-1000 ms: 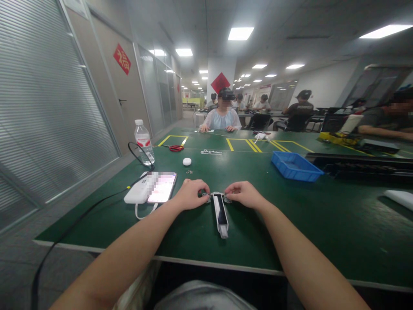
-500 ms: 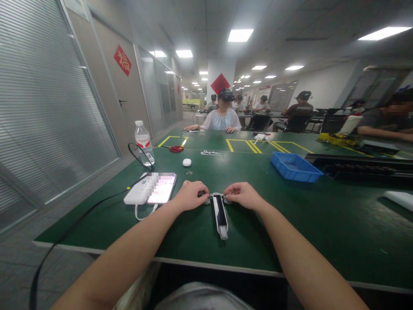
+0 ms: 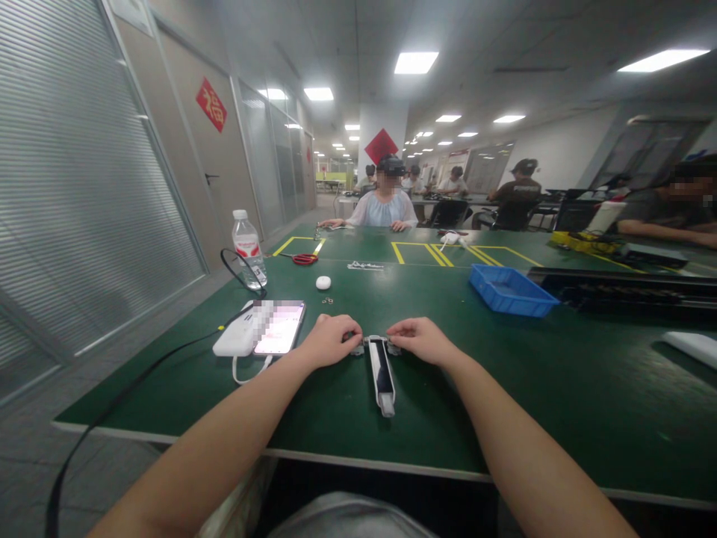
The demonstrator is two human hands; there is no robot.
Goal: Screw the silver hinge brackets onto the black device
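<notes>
A slim white device with a black face point(image 3: 382, 371) lies on the green table point(image 3: 437, 418), its pale grey tip pointing at me. Small silvery metal parts stick out on both sides of its far end. My left hand point(image 3: 330, 340) has its thumb and forefinger closed on the metal part at the left. On the other side, my right hand point(image 3: 423, 338) pinches the matching part at the right with its fingertips. The fingers partly cover both metal parts, so their exact kind is hidden.
Left of my hands are a phone point(image 3: 280, 329), a white power bank point(image 3: 235, 332) and a water bottle point(image 3: 249, 250). Farther back lie a white earbud case point(image 3: 323, 283), small rings point(image 3: 327, 300) and red-handled scissors point(image 3: 304, 259). A blue tray point(image 3: 512, 291) stands right; a person point(image 3: 385, 205) sits opposite.
Both hands stay at the device's far end with almost the same grip. The whole view has shifted very slightly.
</notes>
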